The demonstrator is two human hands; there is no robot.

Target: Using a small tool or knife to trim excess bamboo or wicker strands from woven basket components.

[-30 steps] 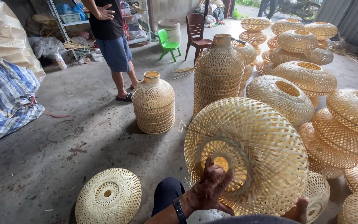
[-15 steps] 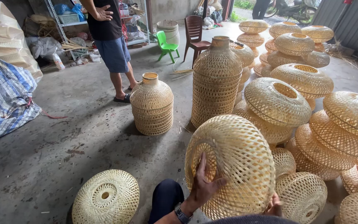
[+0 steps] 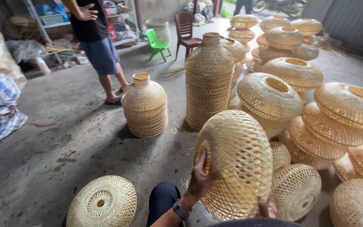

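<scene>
Grip: both hands are holding one woven bamboo lampshade, which is standing on its edge above the person's lap.
Left hand: the left hand is pressing flat against the left side of the lampshade, with the fingers spread upward beside its round opening; they are closed on the weave, not apart from it.
Right hand: the right hand is showing only a little under the lower right edge of the lampshade, and it is touching it there; how the fingers are closing I cannot tell.
Wrist: a dark wristwatch is sitting on the left wrist.
Held thing: the lampshade is round and flattened, pale yellow, with open weave, and it is tilting slightly to the right.
Just beside: a smaller woven shade is lying on the floor to the right, close to the held one.
Left on floor: another flat woven shade is lying on the grey concrete floor, near the person's dark trouser knee.
Further away: a short stack of bottle-shaped shades and a tall stack are standing behind, well apart from the hands.
Right side: many dome-shaped shades are piling up along the right.
Other person: a person in dark shirt and blue shorts is standing at the back, near a green plastic chair and a brown chair.
</scene>
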